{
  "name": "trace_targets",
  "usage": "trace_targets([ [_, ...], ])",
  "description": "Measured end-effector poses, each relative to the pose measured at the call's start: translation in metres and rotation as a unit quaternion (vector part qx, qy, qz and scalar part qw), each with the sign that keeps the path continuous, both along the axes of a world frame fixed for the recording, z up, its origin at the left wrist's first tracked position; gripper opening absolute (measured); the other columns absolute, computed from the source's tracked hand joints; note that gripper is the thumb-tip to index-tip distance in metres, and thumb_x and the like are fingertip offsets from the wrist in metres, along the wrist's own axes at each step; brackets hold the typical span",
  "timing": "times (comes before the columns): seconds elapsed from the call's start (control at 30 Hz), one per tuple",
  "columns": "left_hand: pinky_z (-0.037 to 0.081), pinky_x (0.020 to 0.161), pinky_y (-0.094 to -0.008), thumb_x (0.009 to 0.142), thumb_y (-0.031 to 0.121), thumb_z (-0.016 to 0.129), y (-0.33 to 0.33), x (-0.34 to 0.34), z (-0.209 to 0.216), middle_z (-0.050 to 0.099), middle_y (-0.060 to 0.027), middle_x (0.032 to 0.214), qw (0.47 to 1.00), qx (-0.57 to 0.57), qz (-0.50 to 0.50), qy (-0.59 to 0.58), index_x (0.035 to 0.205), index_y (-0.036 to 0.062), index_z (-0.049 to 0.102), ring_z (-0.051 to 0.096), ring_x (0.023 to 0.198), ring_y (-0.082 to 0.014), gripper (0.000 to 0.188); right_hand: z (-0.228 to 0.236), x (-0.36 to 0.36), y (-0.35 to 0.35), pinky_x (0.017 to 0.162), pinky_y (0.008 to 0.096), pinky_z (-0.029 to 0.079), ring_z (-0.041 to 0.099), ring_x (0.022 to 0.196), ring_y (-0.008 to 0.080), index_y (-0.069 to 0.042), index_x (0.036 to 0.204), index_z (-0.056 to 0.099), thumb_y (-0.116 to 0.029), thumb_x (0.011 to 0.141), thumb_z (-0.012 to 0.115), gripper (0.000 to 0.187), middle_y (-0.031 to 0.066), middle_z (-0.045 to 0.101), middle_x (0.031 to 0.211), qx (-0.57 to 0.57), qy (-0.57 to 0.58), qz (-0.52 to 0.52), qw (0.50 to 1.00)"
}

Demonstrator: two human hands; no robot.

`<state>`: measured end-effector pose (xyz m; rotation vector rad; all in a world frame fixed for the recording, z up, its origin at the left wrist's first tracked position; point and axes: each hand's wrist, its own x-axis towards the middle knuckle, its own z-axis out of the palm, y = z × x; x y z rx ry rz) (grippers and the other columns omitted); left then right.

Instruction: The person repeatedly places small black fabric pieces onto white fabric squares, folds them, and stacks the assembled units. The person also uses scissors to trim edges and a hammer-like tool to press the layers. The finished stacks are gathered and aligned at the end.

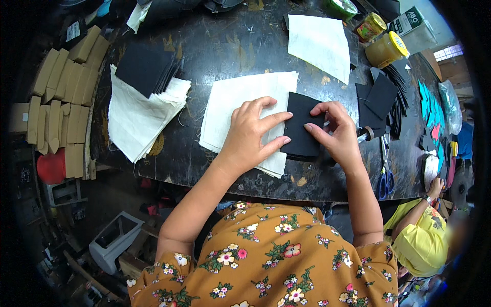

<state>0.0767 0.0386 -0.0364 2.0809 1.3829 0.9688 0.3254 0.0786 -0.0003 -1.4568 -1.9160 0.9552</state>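
A stack of white cloth pieces (220, 110) lies in front of me, with a stack of black rectangular pieces (303, 120) against its right side. My left hand (250, 133) rests on the white cloth, fingers apart, its thumb and forefinger tips reaching the left edge of the black pieces. Curled over the right edge of that stack is my right hand (337, 130), its thumb on the top piece. Something slim and pale shows between its fingers, and a dark-and-clear end (366, 134) sticks out beside the wrist; its kind is hidden.
Left stand more white cloths (133, 120) under black pieces (143, 69). Another white cloth (319, 43) lies at the back. Right are scissors (384, 171), black pieces (381, 97) and a yellow-lidded jar (386, 51). A co-worker in yellow (422, 238) sits at right.
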Motion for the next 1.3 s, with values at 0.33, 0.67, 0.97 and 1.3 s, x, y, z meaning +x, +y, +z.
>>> trace_targets([
  [0.33,0.038,0.114,-0.0495,0.087,0.036,0.084,0.001,-0.001,0.002,0.06,-0.0144,0.141,1.0,0.01,-0.006,0.021,0.132,0.0193,0.077,0.053,0.135,-0.0337,0.048,-0.006,-0.032,0.018,0.094,0.0454,0.048,0.066,0.109,0.0324,-0.007,0.115,0.073,-0.005,0.092,0.074,0.023,0.0098,0.072,0.116,0.254,-0.102,0.156,0.949],
  [0.67,0.036,0.117,-0.0517,0.075,0.04,0.092,-0.001,-0.005,0.01,0.056,-0.0141,0.147,0.999,-0.007,-0.037,0.02,0.138,0.0193,0.071,0.051,0.14,-0.035,0.07,0.009,0.034,0.113,0.077,0.0443,0.058,0.074,0.089,0.0345,-0.001,0.114,0.069,-0.029,0.092,0.084,0.039,0.0177,0.075,0.096,0.184,-0.124,-0.051,0.974],
  [0.97,0.05,0.108,-0.0473,0.084,0.03,0.09,0.004,-0.002,0.005,0.061,-0.0175,0.14,0.991,0.004,0.026,-0.134,0.145,0.0083,0.058,0.064,0.124,-0.033,0.072,-0.025,0.059,0.15,0.071,0.0388,0.056,0.072,0.08,0.023,-0.007,0.112,0.057,-0.037,0.087,0.089,0.051,0.0084,0.072,0.087,0.083,-0.119,-0.147,0.978],
  [1.3,0.058,0.105,-0.0507,0.105,0.076,0.047,0.071,-0.001,0.035,0.057,-0.0324,0.145,0.688,-0.365,-0.026,-0.627,0.169,0.0055,0.011,0.065,0.131,-0.0424,0.102,0.04,0.012,0.101,0.073,0.0271,0.056,0.067,0.085,0.0096,-0.008,0.132,0.058,-0.014,0.102,0.075,0.035,0.003,0.07,0.104,-0.212,0.489,0.017,0.846],
])
